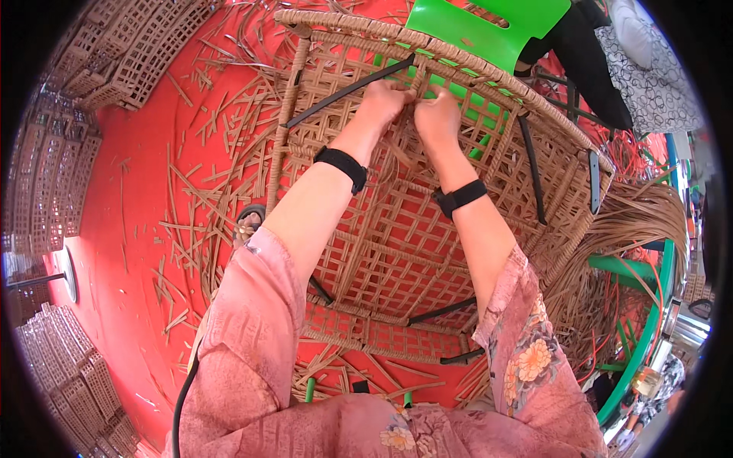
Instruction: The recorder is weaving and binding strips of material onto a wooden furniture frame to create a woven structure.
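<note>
A large brown woven basket [374, 259] of open lattice, on a frame wrapped in the same brown strip, lies in front of me with black bars across its corners. Near its far rim, my left hand [384, 105] is closed in a pinch at a wrapped crosspiece. Close beside it on the right, my right hand [438, 120] is also closed, thumb and fingertips against the weave. A brown weaving strip [398, 151] trails down between the two hands. The fingertips partly hide the strip where they grip.
Strip offcuts [217, 145] litter the red floor [130, 198]. Stacks of woven baskets [53, 168] stand at the left. A green plastic chair [481, 30] is beyond the far rim. A bundle of long strips [641, 210] lies at the right, by a green rim [663, 305]. Another person's dark-clothed leg [588, 65] is at the far right.
</note>
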Action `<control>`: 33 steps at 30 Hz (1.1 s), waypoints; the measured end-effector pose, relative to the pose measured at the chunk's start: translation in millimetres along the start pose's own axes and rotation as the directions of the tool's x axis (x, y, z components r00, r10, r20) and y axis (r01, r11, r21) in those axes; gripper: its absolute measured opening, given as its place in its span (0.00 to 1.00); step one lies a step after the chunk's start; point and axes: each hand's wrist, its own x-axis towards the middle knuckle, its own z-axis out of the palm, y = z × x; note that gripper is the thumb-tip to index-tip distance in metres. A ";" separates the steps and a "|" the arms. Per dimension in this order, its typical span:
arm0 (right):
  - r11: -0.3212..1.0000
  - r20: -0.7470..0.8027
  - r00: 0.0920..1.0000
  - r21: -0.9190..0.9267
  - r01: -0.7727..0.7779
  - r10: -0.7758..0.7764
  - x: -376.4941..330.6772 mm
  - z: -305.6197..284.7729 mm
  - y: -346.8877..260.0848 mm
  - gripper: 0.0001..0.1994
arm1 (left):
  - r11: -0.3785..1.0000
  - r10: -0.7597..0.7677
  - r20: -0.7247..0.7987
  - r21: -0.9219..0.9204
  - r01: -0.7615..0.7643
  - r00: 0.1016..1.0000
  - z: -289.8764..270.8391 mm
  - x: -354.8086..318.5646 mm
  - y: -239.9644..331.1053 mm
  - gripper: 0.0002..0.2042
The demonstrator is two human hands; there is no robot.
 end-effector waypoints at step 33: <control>0.717 0.453 0.857 0.511 -0.475 0.245 13.7 -3.1 8.7 0.22 | 0.266 0.534 0.118 0.916 -0.299 0.837 -116.9 -65.3 21.9 0.10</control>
